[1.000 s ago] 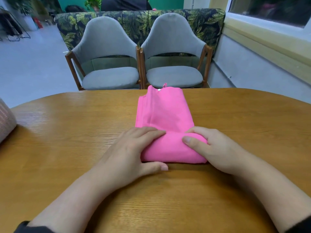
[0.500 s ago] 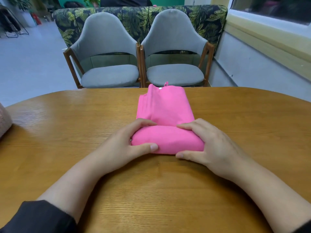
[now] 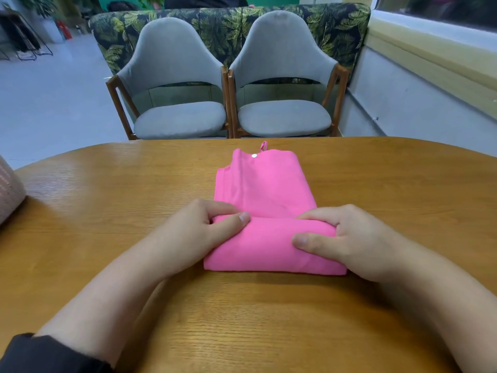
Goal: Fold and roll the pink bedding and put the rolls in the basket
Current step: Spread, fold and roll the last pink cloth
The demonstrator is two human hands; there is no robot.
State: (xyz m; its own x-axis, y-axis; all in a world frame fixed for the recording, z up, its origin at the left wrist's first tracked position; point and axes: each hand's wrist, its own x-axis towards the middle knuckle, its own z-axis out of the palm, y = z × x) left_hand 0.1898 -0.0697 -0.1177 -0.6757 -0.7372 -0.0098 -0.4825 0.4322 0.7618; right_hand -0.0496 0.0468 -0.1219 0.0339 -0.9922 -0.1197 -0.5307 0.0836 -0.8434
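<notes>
From the head view, both hands are on one piece of pink bedding [image 3: 265,211] that lies on the wooden counter [image 3: 107,200]. The near part of the cloth is turned into a thick roll [image 3: 269,247], and the flat, folded remainder stretches away from the grip toward the far edge of the counter. The left hand [image 3: 188,238] takes the roll's left end: its fingers are curled over the top of the roll where it meets the flat cloth, and its thumb lies on the roll's near face, so the grip is closed around the fabric. The right hand [image 3: 357,240] takes the right end in the same way, fingers bent over the top and thumb pressed against the front of the roll, pointing inward. Between the two grips the middle of the roll shows bare. Beyond the grip, at the far end of the flat cloth, sits a small white snap button [image 3: 254,155], with a little pink loop [image 3: 264,145] just past it at the cloth's edge. Far to the left of the grip, at the frame's edge, a pale pink ribbed object [image 3: 9,192] rests on the counter; what it is cannot be told. Past the counter stand two grey upholstered chairs [image 3: 177,84], side by side, in front of a leaf-patterned sofa back [image 3: 231,25]. A dark sleeve [image 3: 40,354] covers the left forearm.
</notes>
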